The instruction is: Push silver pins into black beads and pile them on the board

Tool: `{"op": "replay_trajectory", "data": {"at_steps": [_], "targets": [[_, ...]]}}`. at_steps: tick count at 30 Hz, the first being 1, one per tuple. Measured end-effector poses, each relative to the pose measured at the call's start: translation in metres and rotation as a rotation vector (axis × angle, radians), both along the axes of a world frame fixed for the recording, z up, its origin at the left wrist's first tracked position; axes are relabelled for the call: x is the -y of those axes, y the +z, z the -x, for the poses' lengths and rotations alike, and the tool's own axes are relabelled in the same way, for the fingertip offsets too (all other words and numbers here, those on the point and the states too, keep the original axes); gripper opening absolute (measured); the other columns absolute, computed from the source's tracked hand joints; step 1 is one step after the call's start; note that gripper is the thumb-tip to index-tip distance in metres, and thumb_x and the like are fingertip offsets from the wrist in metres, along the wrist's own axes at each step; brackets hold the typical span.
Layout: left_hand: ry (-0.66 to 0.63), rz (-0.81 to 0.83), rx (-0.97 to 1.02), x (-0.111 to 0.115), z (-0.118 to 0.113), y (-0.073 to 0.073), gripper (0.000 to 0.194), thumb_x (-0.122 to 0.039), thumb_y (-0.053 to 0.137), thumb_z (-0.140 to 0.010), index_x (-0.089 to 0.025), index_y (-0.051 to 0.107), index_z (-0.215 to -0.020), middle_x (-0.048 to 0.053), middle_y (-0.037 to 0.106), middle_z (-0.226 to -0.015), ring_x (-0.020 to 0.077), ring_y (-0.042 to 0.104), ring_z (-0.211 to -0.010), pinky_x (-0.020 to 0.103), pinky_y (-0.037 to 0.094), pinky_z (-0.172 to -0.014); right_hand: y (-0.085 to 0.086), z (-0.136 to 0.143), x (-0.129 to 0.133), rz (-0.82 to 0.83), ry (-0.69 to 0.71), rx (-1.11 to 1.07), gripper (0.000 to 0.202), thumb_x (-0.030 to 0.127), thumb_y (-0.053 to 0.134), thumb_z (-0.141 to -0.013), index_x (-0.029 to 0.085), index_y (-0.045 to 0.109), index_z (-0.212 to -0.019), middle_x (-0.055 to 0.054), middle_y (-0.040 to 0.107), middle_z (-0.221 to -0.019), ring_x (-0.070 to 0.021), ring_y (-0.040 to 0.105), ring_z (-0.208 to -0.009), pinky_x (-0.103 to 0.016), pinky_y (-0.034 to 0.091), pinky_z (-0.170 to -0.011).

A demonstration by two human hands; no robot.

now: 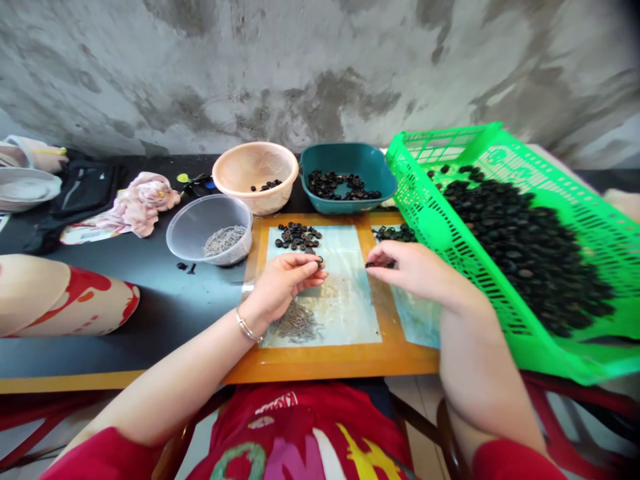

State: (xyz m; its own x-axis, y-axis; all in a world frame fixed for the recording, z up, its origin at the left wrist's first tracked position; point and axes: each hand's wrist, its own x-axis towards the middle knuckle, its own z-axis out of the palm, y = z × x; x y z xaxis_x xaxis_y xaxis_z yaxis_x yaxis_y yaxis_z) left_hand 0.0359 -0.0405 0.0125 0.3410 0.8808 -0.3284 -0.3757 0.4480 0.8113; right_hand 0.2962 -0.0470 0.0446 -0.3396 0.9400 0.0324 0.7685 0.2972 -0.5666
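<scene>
My left hand (pixel 293 280) pinches a small black round part (pixel 319 261) between thumb and fingertips, above a pale sheet (pixel 350 300) taped to the table. My right hand (pixel 413 267), to the right of it, is closed at the fingertips on another small black part (pixel 370 265), partly hidden by the fingers. A cluster of black round parts with holes (pixel 299 235) lies on the sheet's far end. Below my left hand, a pile of thin metal pins (pixel 299 321) rests on the near end. More black parts (pixel 397 233) lie behind my right hand.
A large green basket (pixel 435 230) of black parts stands at right. Behind the sheet are a peach bowl (pixel 225 179) and a teal basin (pixel 345 203), both holding black parts. A clear bowl (pixel 183 233) contains metal pins. A patterned cylinder (pixel 100 300) lies at left, near a pink cloth (pixel 145 203).
</scene>
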Motion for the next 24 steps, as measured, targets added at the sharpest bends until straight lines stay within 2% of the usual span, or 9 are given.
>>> {"op": "replay_trajectory", "data": {"at_steps": [3, 7, 9, 13, 18, 24], "targets": [[0.011, -0.037, -0.033, 0.002, -0.001, 0.001, 0.025, -0.023, 0.084, -0.067, -0.011, 0.073, -0.085, 0.005, 0.075, -0.076, 0.0145, 0.072, -0.072, 0.026, 0.058, -0.073, 0.002, 0.021, 0.003, 0.000, 0.013, -0.141, 0.016, 0.027, 0.066, -0.087, 0.021, 0.070, -0.101, -0.001, 0.075, -0.093, -0.0158, 0.069, -0.075, -0.027, 0.054, -0.069], [0.037, -0.091, -0.087, 0.006, -0.003, 0.003, 0.026, -0.024, 0.084, -0.067, -0.012, 0.073, -0.087, 0.005, 0.075, -0.075, 0.0141, 0.072, -0.070, 0.025, 0.058, -0.072, -0.001, 0.041, 0.005, -0.099, 0.090, -0.217, 0.022, 0.020, 0.061, -0.089, 0.023, 0.073, -0.107, -0.004, 0.072, -0.107, -0.0159, 0.069, -0.084, -0.029, 0.056, -0.076], [0.050, -0.122, -0.111, 0.007, -0.003, 0.003, 0.026, -0.024, 0.084, -0.067, -0.012, 0.073, -0.088, 0.005, 0.075, -0.075, 0.0144, 0.072, -0.069, 0.026, 0.058, -0.072, -0.004, 0.047, 0.005, -0.131, 0.101, -0.238, 0.023, 0.019, 0.061, -0.089, 0.023, 0.074, -0.107, -0.005, 0.071, -0.107, -0.0169, 0.068, -0.087, -0.030, 0.056, -0.077], [0.074, -0.170, -0.139, 0.009, -0.005, 0.004, 0.027, -0.024, 0.084, -0.067, -0.012, 0.073, -0.088, 0.005, 0.075, -0.075, 0.0152, 0.072, -0.069, 0.028, 0.059, -0.074, -0.008, 0.054, 0.006, -0.125, 0.042, -0.294, 0.026, 0.021, 0.067, -0.085, 0.022, 0.071, -0.111, -0.005, 0.073, -0.104, -0.0164, 0.069, -0.077, -0.032, 0.058, -0.075], [0.091, -0.217, -0.177, 0.012, -0.004, 0.005, 0.025, -0.023, 0.083, -0.067, -0.013, 0.072, -0.087, 0.005, 0.075, -0.075, 0.0163, 0.072, -0.071, 0.030, 0.059, -0.075, -0.010, 0.060, 0.010, -0.129, -0.025, -0.335, 0.019, 0.023, 0.070, -0.082, 0.018, 0.072, -0.101, -0.005, 0.076, -0.096, -0.0158, 0.069, -0.069, -0.030, 0.060, -0.071], [0.084, -0.276, -0.230, 0.014, -0.004, 0.006, 0.023, -0.023, 0.082, -0.069, -0.014, 0.073, -0.088, 0.005, 0.075, -0.079, 0.0159, 0.071, -0.072, 0.030, 0.058, -0.075, -0.010, 0.063, 0.012, -0.202, 0.059, -0.378, 0.019, 0.021, 0.068, -0.085, 0.021, 0.074, -0.102, -0.005, 0.075, -0.101, -0.0150, 0.068, -0.073, -0.030, 0.059, -0.073]]}}
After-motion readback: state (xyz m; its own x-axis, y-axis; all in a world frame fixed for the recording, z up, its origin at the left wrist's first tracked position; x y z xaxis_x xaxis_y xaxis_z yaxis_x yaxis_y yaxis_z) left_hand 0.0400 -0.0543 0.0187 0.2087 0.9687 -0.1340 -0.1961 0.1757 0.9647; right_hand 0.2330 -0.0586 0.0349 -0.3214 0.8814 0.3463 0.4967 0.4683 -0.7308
